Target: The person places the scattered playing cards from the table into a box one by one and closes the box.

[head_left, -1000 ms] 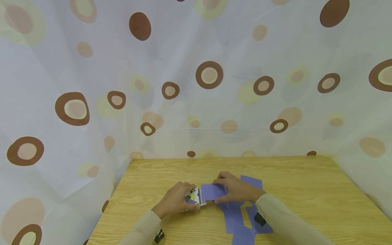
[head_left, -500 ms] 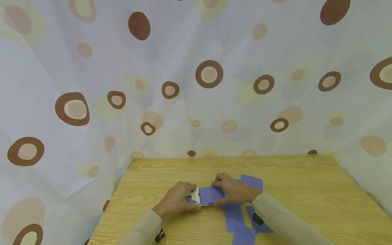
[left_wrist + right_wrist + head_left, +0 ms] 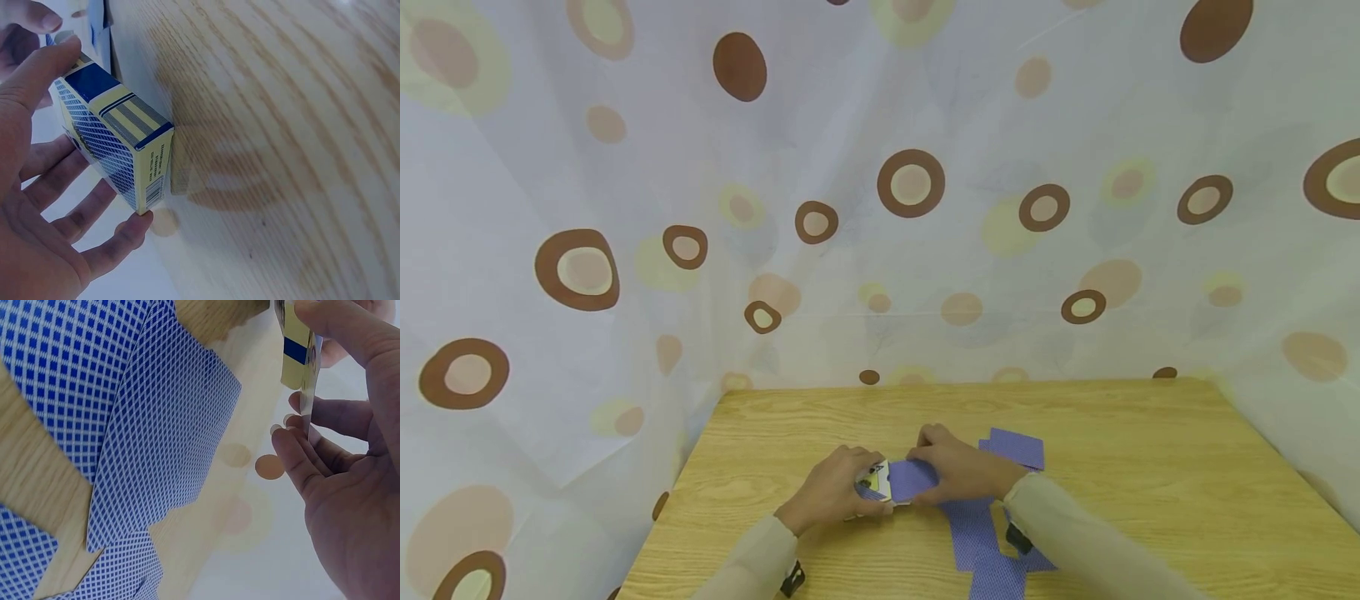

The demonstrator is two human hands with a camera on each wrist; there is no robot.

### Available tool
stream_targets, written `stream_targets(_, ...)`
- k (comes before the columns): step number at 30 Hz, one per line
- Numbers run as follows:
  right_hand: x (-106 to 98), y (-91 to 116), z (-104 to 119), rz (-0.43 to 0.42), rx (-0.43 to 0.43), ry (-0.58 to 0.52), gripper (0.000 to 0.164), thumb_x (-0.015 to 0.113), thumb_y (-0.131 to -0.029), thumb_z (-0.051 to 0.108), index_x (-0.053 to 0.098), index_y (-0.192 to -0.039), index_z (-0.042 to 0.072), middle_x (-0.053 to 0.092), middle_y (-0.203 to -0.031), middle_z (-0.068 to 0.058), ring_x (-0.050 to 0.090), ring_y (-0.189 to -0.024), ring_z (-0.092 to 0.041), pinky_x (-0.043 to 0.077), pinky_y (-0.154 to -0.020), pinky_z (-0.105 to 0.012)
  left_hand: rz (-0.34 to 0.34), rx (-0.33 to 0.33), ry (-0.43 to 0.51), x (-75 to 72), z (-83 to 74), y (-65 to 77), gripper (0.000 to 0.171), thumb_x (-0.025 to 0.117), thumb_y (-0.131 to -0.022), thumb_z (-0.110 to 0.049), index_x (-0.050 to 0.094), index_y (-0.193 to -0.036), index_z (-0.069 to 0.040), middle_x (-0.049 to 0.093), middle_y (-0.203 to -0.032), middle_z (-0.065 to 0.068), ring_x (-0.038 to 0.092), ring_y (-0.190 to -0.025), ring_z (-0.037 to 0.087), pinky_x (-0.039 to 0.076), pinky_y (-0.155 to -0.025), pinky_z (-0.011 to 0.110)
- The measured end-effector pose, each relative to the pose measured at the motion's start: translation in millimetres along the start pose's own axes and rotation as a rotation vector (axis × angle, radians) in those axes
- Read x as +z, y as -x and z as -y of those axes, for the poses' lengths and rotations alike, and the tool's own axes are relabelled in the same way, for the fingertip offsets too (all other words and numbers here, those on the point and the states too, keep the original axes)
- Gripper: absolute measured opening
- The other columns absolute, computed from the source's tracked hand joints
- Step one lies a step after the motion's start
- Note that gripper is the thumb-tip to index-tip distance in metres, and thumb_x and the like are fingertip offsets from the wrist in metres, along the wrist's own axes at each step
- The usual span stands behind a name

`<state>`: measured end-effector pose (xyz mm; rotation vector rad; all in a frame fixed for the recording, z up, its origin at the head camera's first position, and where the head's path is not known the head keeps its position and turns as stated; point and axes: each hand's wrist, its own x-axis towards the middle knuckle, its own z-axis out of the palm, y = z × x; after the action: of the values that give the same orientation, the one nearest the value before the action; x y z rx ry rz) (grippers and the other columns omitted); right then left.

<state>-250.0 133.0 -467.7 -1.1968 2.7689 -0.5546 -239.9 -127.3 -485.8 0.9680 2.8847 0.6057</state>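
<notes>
Blue-backed card (image 3: 912, 481) at box (image 3: 112, 119)
Left hand (image 3: 837, 492) keeps its grip round the box; right hand (image 3: 958, 472) pinches the card; loose cards (image 3: 162, 419) lie short of the table's (image 3: 1135, 442) far edge

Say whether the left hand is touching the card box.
Touching. The left wrist view shows it: the left hand has its thumb resting on a narrow side of the card box, with no gap between.
</notes>
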Motion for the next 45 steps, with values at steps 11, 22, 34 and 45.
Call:
stream_targets(11,5.1,-7.0,5.7,0.016,0.001,0.014,0.067,0.082,-0.087,0.046,0.065,-0.134,0.002,0.045,-0.111,0.003,0.042,-0.102,-0.014,0.047,-0.086,-0.029,-0.008,0.026,0.015,1.2,-0.2,0.5,0.079,0.082,-0.082,-0.057,0.063,-0.14,-0.008,0.066,-0.131,0.003,0.052,-0.101,0.013,0.045,-0.076,0.024)
stream_targets(22,5.4,-6.1,3.5,0.025,-0.007,-0.058,0.076,0.076,-0.09,0.054,0.059,-0.143,0.001,0.048,-0.119,0.001,0.045,-0.108,-0.014,0.048,-0.091,-0.033,-0.021,0.038,0.013,1.8,0.5,0.5,0.078,0.082,-0.082,-0.057,0.063,-0.14,-0.007,0.066,-0.133,0.004,0.053,-0.102,0.014,0.046,-0.077,0.025)
stream_targets(34,-2.8,-0.4,2.8,0.002,-0.097,-0.059,0.061,0.079,-0.092,0.042,0.065,-0.136,0.002,0.053,-0.123,-0.004,0.047,-0.11,-0.016,0.049,-0.091,-0.035,-0.028,0.038,0.014,2.0,1.4,0.8,0.078,0.083,-0.081,-0.057,0.064,-0.139,-0.008,0.067,-0.131,0.004,0.052,-0.1,0.013,0.045,-0.076,0.025)
stream_targets(45,5.8,-8.0,8.8,0.014,-0.068,-0.043,0.059,0.078,-0.092,0.044,0.066,-0.137,0.008,0.057,-0.134,-0.005,0.044,-0.123,-0.02,0.047,-0.1,-0.039,-0.011,0.029,0.031,1.6,0.3,0.4,0.08,0.081,-0.082,-0.059,0.062,-0.141,-0.009,0.065,-0.134,0.003,0.052,-0.101,0.013,0.044,-0.073,0.022)
